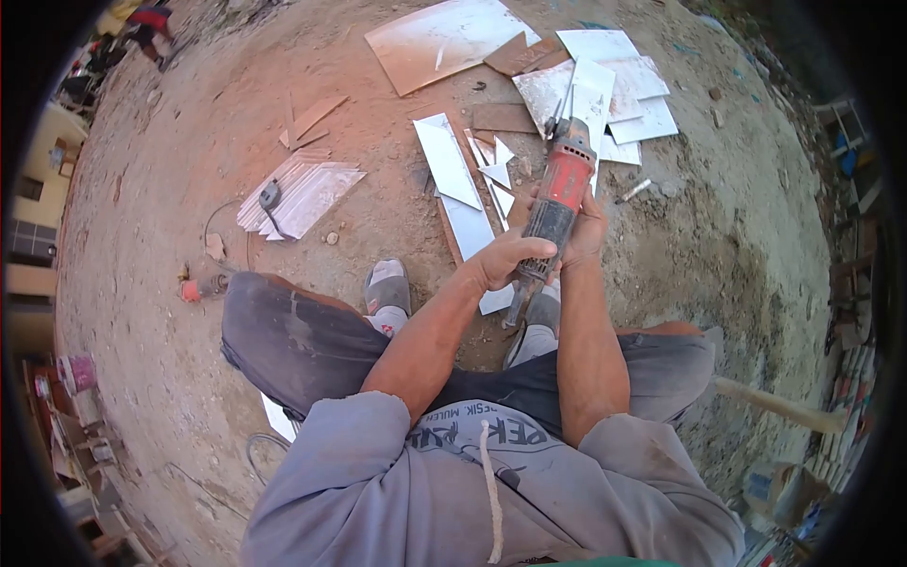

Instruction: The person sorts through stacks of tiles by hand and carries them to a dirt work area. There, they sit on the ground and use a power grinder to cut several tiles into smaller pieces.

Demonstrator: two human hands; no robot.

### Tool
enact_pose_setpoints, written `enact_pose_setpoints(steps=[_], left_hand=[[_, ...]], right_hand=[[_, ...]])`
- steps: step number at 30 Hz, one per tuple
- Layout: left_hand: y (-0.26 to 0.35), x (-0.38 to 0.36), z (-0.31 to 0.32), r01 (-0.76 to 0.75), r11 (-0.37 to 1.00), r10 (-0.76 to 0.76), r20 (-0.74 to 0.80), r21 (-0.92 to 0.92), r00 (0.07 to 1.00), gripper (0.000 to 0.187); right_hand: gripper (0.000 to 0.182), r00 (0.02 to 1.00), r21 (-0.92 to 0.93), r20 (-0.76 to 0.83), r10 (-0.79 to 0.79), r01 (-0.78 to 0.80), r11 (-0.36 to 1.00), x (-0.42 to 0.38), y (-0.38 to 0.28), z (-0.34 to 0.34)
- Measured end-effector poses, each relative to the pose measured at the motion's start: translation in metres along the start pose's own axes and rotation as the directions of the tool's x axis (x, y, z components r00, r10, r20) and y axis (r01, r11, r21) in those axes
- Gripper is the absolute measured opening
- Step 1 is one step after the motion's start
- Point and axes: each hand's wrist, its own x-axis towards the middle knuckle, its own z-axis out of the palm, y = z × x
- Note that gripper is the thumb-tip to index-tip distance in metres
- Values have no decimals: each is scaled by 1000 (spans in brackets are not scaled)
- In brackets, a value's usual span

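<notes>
An angle grinder (567, 180) with a red and black body is held up in front of my legs, its head pointing away from me and its disc seen nearly edge-on. My left hand (510, 260) is closed round the rear part of the black body, thumb on top. On the other side, my right hand (588, 227) grips the body, with its fingers partly hidden behind the tool. Beyond and below the grinder lie white cut tile pieces (449, 161) on the dirt, including narrow pointed offcuts (496, 175).
Larger tiles (453, 42) lie farther out. At the left, a stack of tile strips (302, 194) carries a black corded item (270, 196). A second red tool (203, 288) rests by my left knee. A wooden handle (779, 404) sticks out at right. Another person (151, 24) is far left.
</notes>
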Motion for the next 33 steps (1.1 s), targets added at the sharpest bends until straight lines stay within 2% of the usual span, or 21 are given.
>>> enact_pose_setpoints(steps=[2, 5, 7, 11, 14, 15, 16, 17, 18, 21, 23, 24, 26, 27, 28, 29, 30, 31, 32, 33], left_hand=[[-5, 3, 2, -24, 999, 23, -24, -23, 999, 45], [-6, 1, -7, -19, 998, 17, -27, -66, 999, 44], [-6, -1, -9, 16, 997, -16, -1, -81, 1000, 44], [-3, -5, -6, -30, 997, 30, -5, -71, 1000, 43], [-7, 0, -10, -9, 1000, 9, -21, 3, 1000, 41], [-17, 5, -18, -74, 997, 74, -7, 24, 997, 41], [-11, 0, -17, -29, 999, 30, -28, 30, 999, 41], [-6, -3, -15, -49, 998, 51, -46, 47, 998, 41], [-9, -2, -19, -57, 998, 58, -59, 26, 997, 41], [6, -13, -6, -173, 985, 172, -103, -3, 980, 42], [7, -12, -6, -138, 990, 139, -154, 20, 978, 40], [5, -11, -9, -135, 991, 135, -155, 14, 979, 40], [5, -6, -15, -126, 962, 176, -200, 243, 964, 35], [5, -6, -16, -92, 943, 163, -205, 320, 965, 34], [1, -5, -14, -116, 925, 221, -263, 363, 939, 35], [-3, 1, -19, -60, 875, 216, -276, 480, 937, 40], [4, -4, -10, -18, 827, 247, -334, 563, 909, 41], [5, -2, -10, 63, 777, 214, -357, 626, 909, 40], [-5, 8, -11, 98, 772, 223, -411, 628, 884, 38], [-9, 15, -12, 112, 772, 208, -416, 625, 885, 42]], right_hand=[[64, 997, -4, 52, 55, -55, 998, -1, 0, -4], [65, 995, 6, 79, 57, -58, 998, 2, 4, -7], [67, 998, -36, -57, 1, -4, 999, 2, 9, -7], [69, 999, -64, -36, 13, -15, 998, 1, 10, -4], [64, 973, -125, -232, -12, -17, 992, 5, 8, -1], [64, 968, -147, -251, -18, -19, 989, 7, 9, -5], [63, 975, -167, -221, -21, -16, 986, 5, 11, 4], [65, 986, -101, -168, 16, -33, 994, 10, 13, 0], [66, 981, -114, -192, 34, -57, 992, 10, 16, 2], [66, 996, -132, -91, -5, -7, 991, 13, 26, 6], [66, 992, -261, -127, 1, -34, 965, 12, 26, 10], [66, 991, -263, -134, 2, -38, 964, 14, 29, 9], [65, 928, -436, -317, -197, 42, 899, 21, 33, 14], [55, 924, -650, -352, -150, -125, 750, 25, 27, -4], [47, 926, -758, -312, -212, -108, 643, 17, 26, 10], [40, 924, -851, -275, -265, -105, 515, 11, 25, 27], [30, 929, -799, -200, -313, 30, 600, 22, 29, 8], [28, 928, -793, -252, -276, -34, 608, 20, 24, 12], [26, 901, -830, -274, -337, -44, 556, 21, 23, 8], [23, 899, -850, -321, -299, -134, 510, 18, 15, 25]])
